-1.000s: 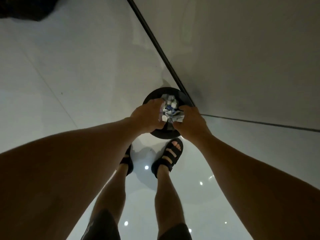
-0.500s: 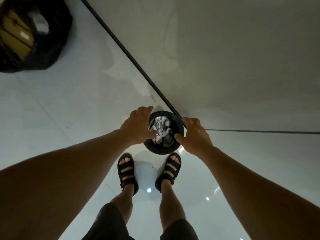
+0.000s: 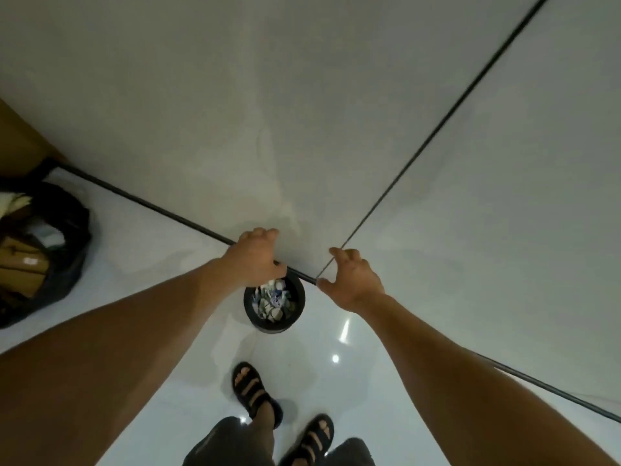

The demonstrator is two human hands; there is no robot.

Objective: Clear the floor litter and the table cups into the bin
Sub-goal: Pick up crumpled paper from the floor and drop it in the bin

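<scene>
A small round black bin stands on the glossy white floor in the corner where two walls meet. Crumpled white and blue litter fills it. My left hand hovers above the bin's far left rim with fingers loosely curled, holding nothing. My right hand hangs to the right of the bin, fingers spread and relaxed, empty. No cups or table are in view.
A black bag holding cardboard and papers sits on the floor at the left by a brown piece of furniture. White walls with a dark skirting line close the corner. My sandalled feet stand just before the bin.
Both hands pressed the litter into the bin, then let go and rose apart. My view lifted and pulled back, so the bin looks smaller and the black bag has come into view.
</scene>
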